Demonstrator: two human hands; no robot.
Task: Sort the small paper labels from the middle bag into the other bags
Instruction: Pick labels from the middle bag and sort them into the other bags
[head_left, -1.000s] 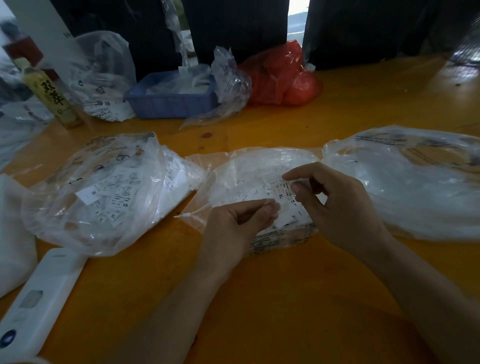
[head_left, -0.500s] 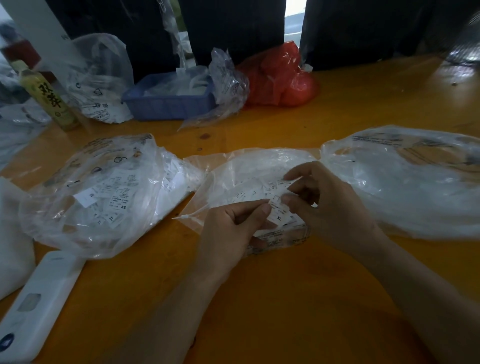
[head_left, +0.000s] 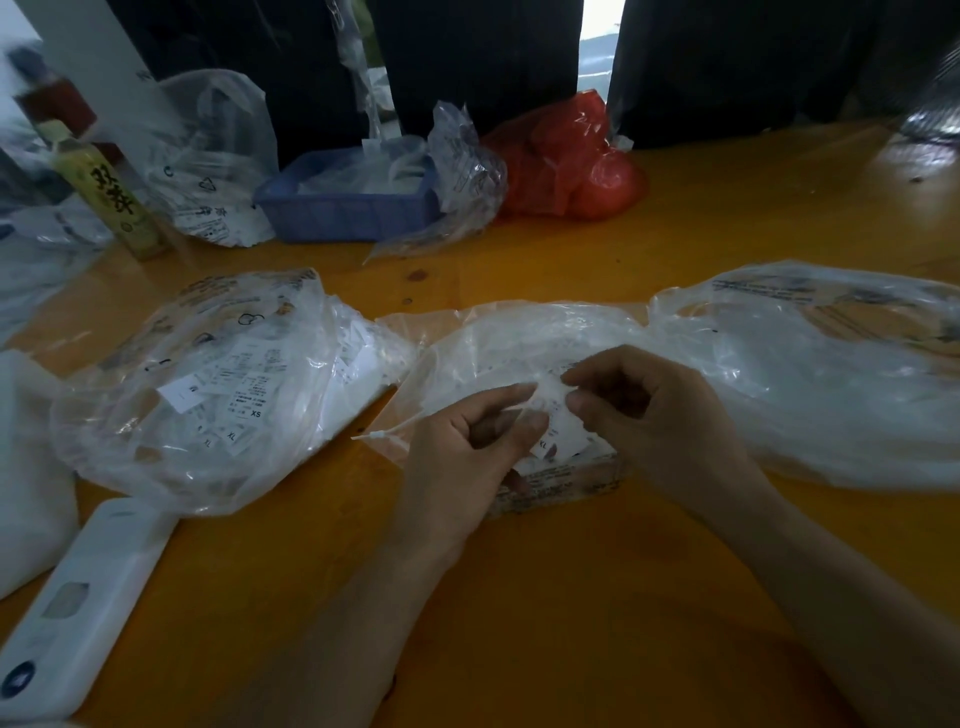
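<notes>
On table (head_left: 571, 597): three clear bags (head_left: 519, 343), two hands (head_left: 457, 457) pinching labels (head_left: 563, 434).

an orange worktop (head_left: 597, 597) carries three clear bags in a row: left bag (head_left: 208, 395), middle bag (head_left: 519, 343), right bag (head_left: 831, 374). behind lie a blue basket (head_left: 343, 208), a red bag (head_left: 566, 161) and a bottle (head_left: 111, 197); a white device (head_left: 78, 608) sits front-left.

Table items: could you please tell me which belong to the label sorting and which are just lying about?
In use: middle bag, left bag, right bag, paper labels, left hand, right hand.

Lying about: bottle, blue basket, red bag, white device.
</notes>
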